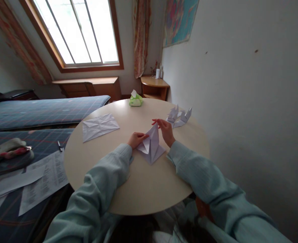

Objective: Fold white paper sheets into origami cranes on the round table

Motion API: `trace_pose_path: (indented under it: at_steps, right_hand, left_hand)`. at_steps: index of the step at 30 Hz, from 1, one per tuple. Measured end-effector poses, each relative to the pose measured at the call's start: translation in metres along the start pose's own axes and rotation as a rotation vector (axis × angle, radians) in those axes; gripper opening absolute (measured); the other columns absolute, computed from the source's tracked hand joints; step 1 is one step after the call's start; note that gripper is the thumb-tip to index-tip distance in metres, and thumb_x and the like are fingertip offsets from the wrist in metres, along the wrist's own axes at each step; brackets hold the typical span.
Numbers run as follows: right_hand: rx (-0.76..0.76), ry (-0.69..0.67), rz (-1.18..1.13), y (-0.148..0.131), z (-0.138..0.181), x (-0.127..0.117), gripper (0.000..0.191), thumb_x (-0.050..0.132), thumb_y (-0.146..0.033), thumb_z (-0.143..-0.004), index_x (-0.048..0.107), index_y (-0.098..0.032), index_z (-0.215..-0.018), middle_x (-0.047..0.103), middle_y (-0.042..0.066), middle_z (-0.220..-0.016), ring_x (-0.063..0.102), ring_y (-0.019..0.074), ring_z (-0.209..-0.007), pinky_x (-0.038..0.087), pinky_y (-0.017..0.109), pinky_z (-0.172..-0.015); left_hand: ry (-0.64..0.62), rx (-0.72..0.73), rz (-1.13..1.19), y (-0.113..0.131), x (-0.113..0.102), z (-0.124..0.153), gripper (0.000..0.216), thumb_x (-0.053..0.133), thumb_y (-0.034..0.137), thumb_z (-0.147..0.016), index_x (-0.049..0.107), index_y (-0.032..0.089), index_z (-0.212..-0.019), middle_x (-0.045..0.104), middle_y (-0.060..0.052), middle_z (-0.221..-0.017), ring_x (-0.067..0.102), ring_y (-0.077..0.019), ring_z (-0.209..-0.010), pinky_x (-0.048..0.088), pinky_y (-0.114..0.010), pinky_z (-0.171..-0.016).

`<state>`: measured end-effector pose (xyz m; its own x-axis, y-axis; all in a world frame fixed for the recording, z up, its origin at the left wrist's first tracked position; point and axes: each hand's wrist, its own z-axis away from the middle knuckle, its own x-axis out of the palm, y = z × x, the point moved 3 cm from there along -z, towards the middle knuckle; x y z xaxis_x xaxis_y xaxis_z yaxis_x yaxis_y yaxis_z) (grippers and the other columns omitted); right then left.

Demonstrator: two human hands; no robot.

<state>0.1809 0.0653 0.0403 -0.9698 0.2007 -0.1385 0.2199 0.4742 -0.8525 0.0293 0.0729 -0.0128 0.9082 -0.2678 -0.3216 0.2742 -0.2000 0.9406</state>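
A partly folded sheet of white paper stands in pointed flaps on the round table, in front of me. My left hand pinches its left flap between thumb and fingers. At the tall upper point of the paper is my right hand, its thumb and fingers closed around the tip. Beyond my right hand sit folded white paper figures with upright points. To the left lies a flattened white sheet covered in crease lines.
A green tissue pack stands at the table's far edge. On the left, beds with blue plaid covers hold printed papers, a pen and a cloth bag. A white wall rises close on the right.
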Motion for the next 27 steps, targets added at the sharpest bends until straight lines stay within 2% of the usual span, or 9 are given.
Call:
trace_pose_path:
  at_steps: [2, 4, 10, 15, 17, 21, 24, 27]
  right_hand:
    - [-0.007, -0.098, 0.072, 0.002, -0.001, 0.003, 0.038, 0.053, -0.051, -0.066, 0.057, -0.015, -0.058, 0.056, 0.001, -0.059, 0.048, 0.0110, -0.056, 0.034, 0.021, -0.049]
    - [0.006, -0.133, 0.168, 0.008, -0.002, 0.004, 0.038, 0.057, -0.050, -0.062, 0.053, -0.014, -0.051, 0.050, -0.001, -0.051, 0.042, 0.0098, -0.051, 0.030, 0.021, -0.045]
    - [0.018, -0.009, 0.242, 0.016, -0.003, 0.000, 0.032, 0.053, -0.042, -0.069, 0.052, -0.014, -0.053, 0.044, -0.003, -0.048, 0.036, 0.0082, -0.047, 0.024, 0.022, -0.044]
    - [-0.089, 0.037, 0.375, 0.007, 0.000, -0.001, 0.032, 0.053, -0.038, -0.071, 0.047, -0.016, -0.049, 0.043, -0.003, -0.047, 0.035, 0.0084, -0.048, 0.025, 0.023, -0.047]
    - [-0.161, 0.011, 0.404, 0.004, 0.002, 0.001, 0.033, 0.054, -0.038, -0.071, 0.044, -0.017, -0.047, 0.042, -0.003, -0.048, 0.035, 0.0087, -0.048, 0.027, 0.023, -0.049]
    - [-0.264, -0.084, 0.389, -0.002, 0.005, 0.004, 0.036, 0.053, -0.039, -0.073, 0.041, -0.018, -0.047, 0.043, -0.002, -0.051, 0.037, 0.0094, -0.051, 0.031, 0.023, -0.053]
    - [-0.288, -0.104, 0.375, -0.004, 0.007, 0.005, 0.035, 0.052, -0.040, -0.074, 0.043, -0.018, -0.048, 0.044, -0.002, -0.054, 0.039, 0.0099, -0.053, 0.032, 0.023, -0.054]
    - [-0.287, -0.092, 0.369, -0.005, 0.008, 0.005, 0.034, 0.052, -0.040, -0.074, 0.044, -0.018, -0.050, 0.044, -0.001, -0.055, 0.039, 0.0104, -0.054, 0.033, 0.023, -0.055]
  left_hand:
    - [0.028, -0.005, 0.030, -0.002, -0.002, -0.001, 0.043, 0.057, 0.051, -0.059, 0.064, 0.009, -0.062, 0.045, 0.004, -0.045, 0.038, -0.0064, -0.045, 0.025, -0.018, -0.041]
    - [0.049, -0.004, 0.059, -0.002, -0.003, -0.001, 0.043, 0.059, 0.051, -0.058, 0.065, 0.009, -0.063, 0.050, 0.002, -0.048, 0.041, -0.0072, -0.046, 0.028, -0.018, -0.042]
    - [0.096, -0.050, 0.230, 0.001, -0.002, 0.001, 0.044, 0.064, 0.048, -0.054, 0.066, 0.011, -0.077, 0.062, -0.003, -0.064, 0.050, -0.0092, -0.054, 0.036, -0.019, -0.048]
    - [0.170, -0.051, 0.216, 0.004, -0.005, -0.001, 0.040, 0.067, 0.045, -0.051, 0.066, 0.011, -0.073, 0.061, -0.003, -0.064, 0.050, -0.0086, -0.055, 0.036, -0.019, -0.049]
    - [0.127, -0.103, 0.209, 0.005, -0.006, -0.002, 0.039, 0.070, 0.043, -0.048, 0.065, 0.011, -0.070, 0.058, -0.001, -0.058, 0.048, -0.0071, -0.050, 0.034, -0.018, -0.046]
    - [-0.078, -0.239, 0.161, 0.010, -0.007, 0.000, 0.037, 0.070, 0.041, -0.050, 0.064, 0.010, -0.068, 0.049, 0.004, -0.043, 0.037, -0.0035, -0.035, 0.024, -0.018, -0.037]
    - [-0.074, -0.268, 0.101, 0.014, -0.007, 0.003, 0.033, 0.068, 0.040, -0.054, 0.063, 0.009, -0.065, 0.046, 0.005, -0.038, 0.032, -0.0024, -0.031, 0.019, -0.018, -0.034]
    - [-0.042, -0.268, 0.129, 0.016, -0.004, 0.004, 0.027, 0.067, 0.036, -0.057, 0.063, 0.009, -0.063, 0.049, 0.004, -0.040, 0.036, -0.0031, -0.033, 0.023, -0.017, -0.036]
